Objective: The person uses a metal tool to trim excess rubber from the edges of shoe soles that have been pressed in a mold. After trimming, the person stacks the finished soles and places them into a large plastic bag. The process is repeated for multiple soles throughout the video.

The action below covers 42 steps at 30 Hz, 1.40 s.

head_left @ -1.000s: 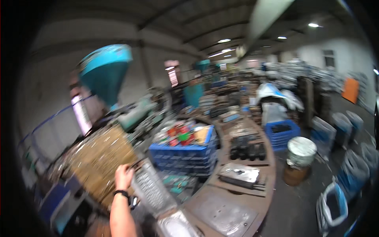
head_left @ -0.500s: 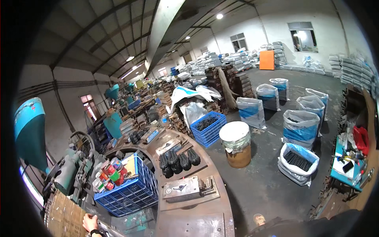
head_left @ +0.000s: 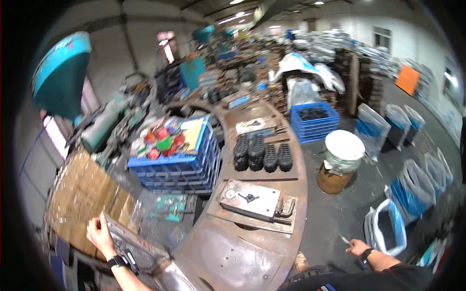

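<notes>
My left hand [head_left: 100, 236], with a dark watch on its wrist, is closed at the upper corner of a tilted metal mould plate [head_left: 138, 242] at the lower left. Part of its fingers is hidden. Over the floor at the lower right, my right hand [head_left: 358, 248] grips a slim, pale tool [head_left: 345, 239], too blurred to name. Between the hands curves a brown metal table [head_left: 233, 259]. It carries a closed metal mould [head_left: 250, 199] with a bent handle. Beyond the mould stand several black ridged shoe-like pieces [head_left: 256, 153].
A blue crate [head_left: 174, 169] topped with cans stands inside the curved table, beside cardboard [head_left: 80, 194]. Right of the table are a lidded drum [head_left: 337, 160], a blue crate of black pieces [head_left: 314, 127] and open white-and-blue sacks [head_left: 392, 228]. A teal hopper [head_left: 60, 77] rises at left.
The view has swung left and down, so the table and crates sit farther right. My right hand has come into view with the slim tool. My left hand stays by the plate and cardboard.
</notes>
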Each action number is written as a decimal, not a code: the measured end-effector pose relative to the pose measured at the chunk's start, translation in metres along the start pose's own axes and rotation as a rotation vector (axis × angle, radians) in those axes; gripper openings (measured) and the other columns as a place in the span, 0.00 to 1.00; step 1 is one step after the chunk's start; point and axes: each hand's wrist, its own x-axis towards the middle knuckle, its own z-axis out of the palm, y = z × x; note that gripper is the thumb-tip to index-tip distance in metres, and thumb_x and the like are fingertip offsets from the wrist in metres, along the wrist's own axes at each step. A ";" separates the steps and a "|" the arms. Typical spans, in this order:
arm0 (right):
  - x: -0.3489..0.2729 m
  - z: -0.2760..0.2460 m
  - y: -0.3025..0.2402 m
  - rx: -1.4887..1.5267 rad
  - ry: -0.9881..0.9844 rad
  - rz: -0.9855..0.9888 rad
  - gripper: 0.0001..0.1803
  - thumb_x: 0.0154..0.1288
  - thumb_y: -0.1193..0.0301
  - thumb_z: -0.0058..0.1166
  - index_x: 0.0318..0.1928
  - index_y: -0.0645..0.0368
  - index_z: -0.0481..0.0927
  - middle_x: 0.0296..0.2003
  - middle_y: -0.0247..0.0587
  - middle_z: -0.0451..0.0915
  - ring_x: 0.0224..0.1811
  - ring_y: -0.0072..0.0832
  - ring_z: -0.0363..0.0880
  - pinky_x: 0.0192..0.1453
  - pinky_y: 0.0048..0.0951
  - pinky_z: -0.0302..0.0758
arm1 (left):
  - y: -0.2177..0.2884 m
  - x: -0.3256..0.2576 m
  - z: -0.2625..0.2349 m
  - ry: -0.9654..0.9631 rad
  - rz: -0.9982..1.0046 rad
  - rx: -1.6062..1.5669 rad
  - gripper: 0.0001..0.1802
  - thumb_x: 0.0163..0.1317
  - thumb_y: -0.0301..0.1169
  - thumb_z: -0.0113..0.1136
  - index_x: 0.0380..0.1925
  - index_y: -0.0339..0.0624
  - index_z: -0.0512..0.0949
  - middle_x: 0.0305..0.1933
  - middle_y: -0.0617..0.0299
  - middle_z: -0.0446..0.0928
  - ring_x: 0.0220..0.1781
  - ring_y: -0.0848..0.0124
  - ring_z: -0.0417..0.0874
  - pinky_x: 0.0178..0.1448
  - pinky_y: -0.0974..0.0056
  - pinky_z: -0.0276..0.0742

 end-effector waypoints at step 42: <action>0.072 0.012 -0.004 -0.144 -0.387 -0.187 0.06 0.62 0.80 0.59 0.41 0.62 0.81 0.29 0.40 0.84 0.30 0.31 0.83 0.35 0.34 0.79 | 0.123 -0.358 -0.219 -0.636 -0.764 -0.099 0.19 0.63 0.46 0.71 0.34 0.39 0.85 0.33 0.51 0.85 0.36 0.52 0.87 0.42 0.52 0.82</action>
